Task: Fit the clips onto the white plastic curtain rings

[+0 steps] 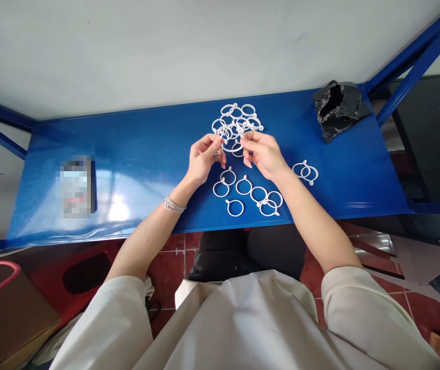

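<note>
My left hand and my right hand meet above the blue shelf, fingers pinched on a white plastic ring held between them. Just behind the hands lies a pile of white rings. Several separate rings lie in front of the hands near the shelf's front edge. A linked pair of rings rests to the right of my right wrist. A silver bracelet circles my left wrist.
A crumpled black plastic bag sits at the back right of the shelf. A blurred flat object lies at the left. A white wall rises behind. Below are red floor tiles and a cardboard box.
</note>
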`<state>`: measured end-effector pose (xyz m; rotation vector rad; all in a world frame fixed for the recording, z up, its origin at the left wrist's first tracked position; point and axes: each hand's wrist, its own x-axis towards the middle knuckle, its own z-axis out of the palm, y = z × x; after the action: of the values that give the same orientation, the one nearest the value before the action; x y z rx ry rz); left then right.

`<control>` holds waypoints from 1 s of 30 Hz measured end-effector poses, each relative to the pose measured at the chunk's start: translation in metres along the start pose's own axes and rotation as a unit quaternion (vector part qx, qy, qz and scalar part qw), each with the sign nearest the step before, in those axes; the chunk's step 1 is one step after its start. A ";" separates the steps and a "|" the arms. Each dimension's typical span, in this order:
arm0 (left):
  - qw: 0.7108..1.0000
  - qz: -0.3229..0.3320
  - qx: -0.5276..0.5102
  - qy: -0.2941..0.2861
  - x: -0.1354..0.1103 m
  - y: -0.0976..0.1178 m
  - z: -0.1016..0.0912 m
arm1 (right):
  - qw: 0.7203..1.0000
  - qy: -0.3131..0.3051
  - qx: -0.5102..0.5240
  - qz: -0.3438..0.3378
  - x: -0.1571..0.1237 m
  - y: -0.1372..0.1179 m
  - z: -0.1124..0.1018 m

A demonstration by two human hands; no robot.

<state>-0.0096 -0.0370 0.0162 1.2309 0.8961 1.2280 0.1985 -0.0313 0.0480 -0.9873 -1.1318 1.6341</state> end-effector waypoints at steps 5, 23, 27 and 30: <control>0.996 0.042 0.034 0.075 0.009 0.004 -0.024 | 0.992 0.068 -0.057 -0.092 0.009 -0.001 -0.030; 0.978 0.094 0.185 -0.022 -0.008 -0.001 -0.009 | 0.954 -0.017 -0.274 -0.121 -0.001 0.015 -0.013; 0.970 0.112 0.208 -0.052 -0.010 0.006 -0.008 | 0.952 -0.020 -0.279 -0.121 -0.002 0.014 -0.014; 0.970 0.115 0.203 -0.064 -0.011 0.008 -0.006 | 0.953 -0.024 -0.277 -0.121 -0.001 0.017 -0.014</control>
<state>-0.0187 -0.0471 0.0217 1.7633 0.9574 1.1605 0.2079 -0.0317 0.0283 -1.1013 -1.7268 1.1671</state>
